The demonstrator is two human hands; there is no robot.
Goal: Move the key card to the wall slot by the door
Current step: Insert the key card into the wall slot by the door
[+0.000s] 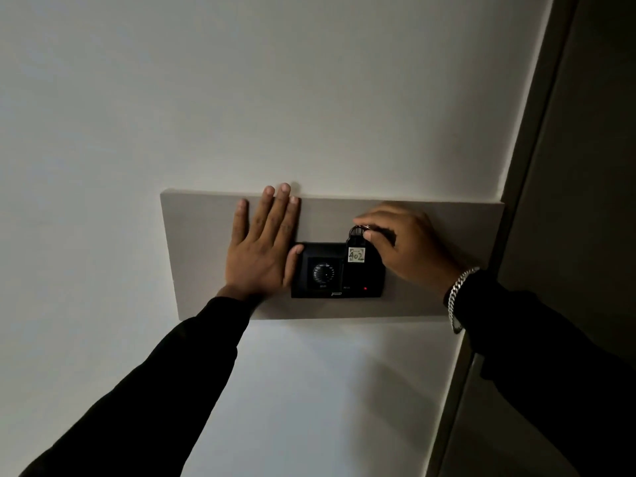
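- The pale backing board (213, 249) ran wide across the wall, its right end meeting the dark door frame (537, 166) — so this was the slot by the door.
- The black wall unit (339, 270) sat mid-board, a round dial (323, 271) on its left half and the card slot on its right, a small red light (365, 288) glowing low on that side.
- The left hand (263, 249) lay flat on the board just left of the unit, fingers spread, thumb touching the unit's left edge — bracing, holding nothing.
- The right hand (406, 246) was the working one, up and right of the unit, fingers (373, 237) pinched on the key ring (359, 230).
- The key card (356, 263) hung below that ring, long axis upright, its "402" label showing, over the slot half; how deep it sat could not be told.
- My read: the push was straight down along that axis.
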